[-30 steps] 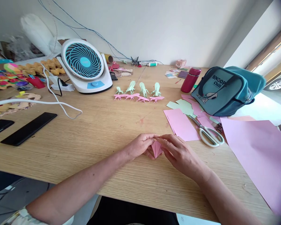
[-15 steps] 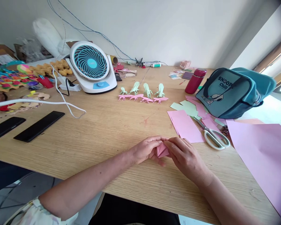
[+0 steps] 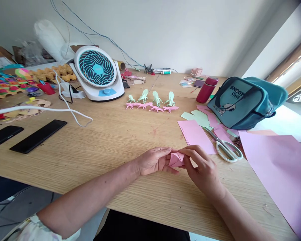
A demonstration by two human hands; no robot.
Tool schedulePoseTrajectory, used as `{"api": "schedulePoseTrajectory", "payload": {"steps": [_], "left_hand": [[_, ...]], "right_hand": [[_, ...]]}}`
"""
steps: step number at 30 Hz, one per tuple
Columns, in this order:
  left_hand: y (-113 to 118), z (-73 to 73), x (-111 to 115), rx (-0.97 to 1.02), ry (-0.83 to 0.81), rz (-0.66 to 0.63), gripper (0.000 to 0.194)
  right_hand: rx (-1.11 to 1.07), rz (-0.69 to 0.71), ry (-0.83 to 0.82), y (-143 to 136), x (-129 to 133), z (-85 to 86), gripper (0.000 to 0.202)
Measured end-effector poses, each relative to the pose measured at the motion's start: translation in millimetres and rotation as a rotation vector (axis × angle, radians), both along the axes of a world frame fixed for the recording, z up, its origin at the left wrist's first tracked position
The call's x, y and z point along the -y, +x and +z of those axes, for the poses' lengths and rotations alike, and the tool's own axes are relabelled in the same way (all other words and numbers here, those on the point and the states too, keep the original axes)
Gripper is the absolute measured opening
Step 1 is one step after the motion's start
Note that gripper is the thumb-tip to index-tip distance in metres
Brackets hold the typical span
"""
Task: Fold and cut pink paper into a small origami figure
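Observation:
A small folded pink paper (image 3: 176, 159) is held between both hands above the wooden table's near part. My left hand (image 3: 154, 161) supports its left side, palm turned up and fingers beneath it. From the right, my right hand (image 3: 202, 166) pinches the paper's upper right edge with thumb and fingers. Farther back stand several green paper figures (image 3: 156, 98), with a row of pink paper figures (image 3: 155, 108) in front of them. A stack of pink paper (image 3: 197, 136) lies just beyond my right hand, beside white-handled scissors (image 3: 228, 150).
A white fan (image 3: 97, 72) stands at the back left. Two black flat devices (image 3: 38, 136) and a white cable (image 3: 40, 108) lie at left. At right are a red bottle (image 3: 207, 89), a teal bag (image 3: 240, 103) and a large pink sheet (image 3: 278, 167).
The folded paper has turned and shows more of its face. My right hand's fingers have shifted along its upper edge, and my left thumb has lifted off its front. The view has shifted slightly.

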State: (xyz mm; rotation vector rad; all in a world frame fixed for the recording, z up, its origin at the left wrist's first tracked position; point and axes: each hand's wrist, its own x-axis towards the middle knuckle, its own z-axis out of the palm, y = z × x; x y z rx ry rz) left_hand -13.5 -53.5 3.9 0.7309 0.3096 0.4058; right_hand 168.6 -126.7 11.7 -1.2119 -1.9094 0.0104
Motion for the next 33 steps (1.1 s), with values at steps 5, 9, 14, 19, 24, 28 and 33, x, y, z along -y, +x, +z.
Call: {"api": "schedulePoseTrajectory", "payload": {"steps": [5,9,14,19,24,28,33], "left_hand": [[-0.6,3.9,-1.7,-0.027,0.092,-0.1,0.037],[-0.8,5.8,-2.8,-0.05,0.14,-0.146,0.043],[-2.0,2.5,-4.0,-0.073,0.167,-0.175,0.05],[-2.9,1.1,-3.5,-0.072,0.151,-0.178,0.05],[0.3,2.2,2.0,-0.015,0.103,-0.224,0.044],[2.9,-1.0,4.3,0.01,0.068,-0.205,0.046],[2.7,-6.9,0.8,-0.017,-0.005,-0.172,0.041]], "right_hand": [[-0.032,0.019,0.013,0.3,2.5,3.8,0.026],[-0.038,0.029,0.007,1.2,4.2,2.6,0.024],[-0.025,0.056,0.011,1.4,5.1,0.8,0.022],[0.017,0.077,0.06,-0.3,5.4,-0.2,0.023],[0.089,0.055,0.081,0.1,6.5,-0.2,0.021],[0.14,0.076,0.103,1.6,6.8,-1.6,0.021],[0.172,0.074,0.11,1.2,6.9,-2.7,0.022]]}}
